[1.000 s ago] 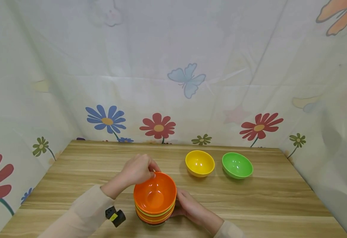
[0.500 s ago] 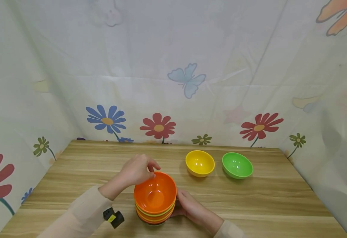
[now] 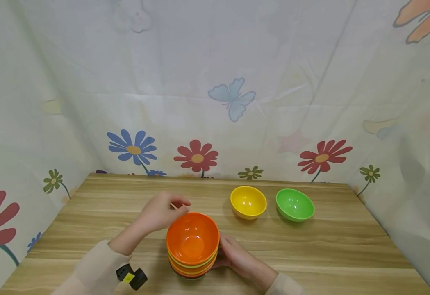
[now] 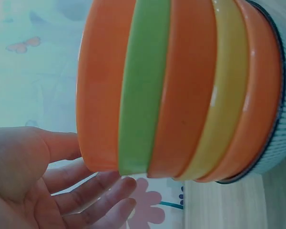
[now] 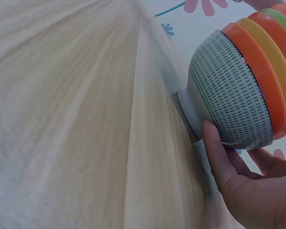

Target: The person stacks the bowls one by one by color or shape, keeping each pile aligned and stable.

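A stack of nested bowls stands near the table's front, topped by an orange bowl (image 3: 193,243). Below it in the left wrist view come a green bowl (image 4: 142,95), another orange, a yellow and one more orange, above a patterned white-and-green bowl (image 5: 229,90). My left hand (image 3: 159,212) (image 4: 52,186) is at the top bowl's back-left rim, fingers loosely extended and gripping nothing; whether the thumb still touches the rim, I cannot tell. Around the stack's right side, my right hand (image 3: 238,258) (image 5: 262,191) holds the patterned bowl low down.
A yellow bowl (image 3: 248,203) and a green bowl (image 3: 294,205) stand separately on the wooden table (image 3: 310,250), behind and right of the stack. A flowered curtain (image 3: 200,61) hangs behind the table and along both sides.
My left hand has let go of the top bowl's rim and moved slightly left, its fingers loosening. My right hand and the bowls have stayed in place.
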Available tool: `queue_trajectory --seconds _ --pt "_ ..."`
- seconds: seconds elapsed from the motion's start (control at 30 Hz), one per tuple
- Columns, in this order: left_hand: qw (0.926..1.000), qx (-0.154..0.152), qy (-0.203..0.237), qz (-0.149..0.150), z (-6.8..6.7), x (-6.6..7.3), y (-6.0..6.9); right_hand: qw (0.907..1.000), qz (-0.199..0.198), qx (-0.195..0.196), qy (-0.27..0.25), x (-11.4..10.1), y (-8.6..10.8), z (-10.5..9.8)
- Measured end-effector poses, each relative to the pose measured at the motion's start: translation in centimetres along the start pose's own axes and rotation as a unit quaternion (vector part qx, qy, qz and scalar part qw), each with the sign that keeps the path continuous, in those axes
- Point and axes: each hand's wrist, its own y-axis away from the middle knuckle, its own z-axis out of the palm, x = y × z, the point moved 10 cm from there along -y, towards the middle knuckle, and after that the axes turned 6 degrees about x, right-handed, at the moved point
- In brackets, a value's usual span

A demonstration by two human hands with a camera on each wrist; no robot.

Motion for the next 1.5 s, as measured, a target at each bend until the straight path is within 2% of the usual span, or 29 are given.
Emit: queue_trajectory --seconds 0.23,0.43,0.53,0.63,0.7,0.87,0.97,1.2,1.5 --pt "0.9968 0.041 0.065 -0.024 -0.5 -2.1 0.9 1.0000 -0.002 -0.007 0.001 -0.1 0.0 0.1" --pt "0.9865 0.055 0.139 -0.068 -0.1 -4.7 2.2 1.0000 -0.001 -0.005 0.001 0.0 0.0 0.0" --pt "0.9742 0.052 0.195 -0.101 0.3 -6.2 2.9 1.0000 -0.004 -0.006 0.003 0.0 0.1 0.0" --pt "0.9569 0.050 0.255 -0.130 0.8 -7.6 3.5 0.9999 -0.007 -0.007 0.003 0.0 0.1 0.0" --pt "0.9465 0.048 0.287 -0.139 1.0 -8.3 3.9 0.9999 -0.008 -0.009 0.003 0.0 0.1 0.0" --pt "0.9301 0.027 0.335 -0.147 1.6 -9.3 4.8 1.0000 -0.002 -0.005 -0.002 0.1 0.0 -0.1" --pt "0.9205 0.008 0.362 -0.147 2.3 -9.6 5.5 1.0000 0.000 -0.003 -0.003 0.2 0.0 -0.1" --pt "0.8961 -0.058 0.417 -0.139 4.4 -9.9 7.0 1.0000 -0.002 -0.007 -0.002 0.2 0.0 0.0" --pt "0.8697 -0.104 0.464 -0.132 6.3 -9.4 8.3 0.9999 -0.005 -0.014 -0.004 0.1 0.0 0.0"
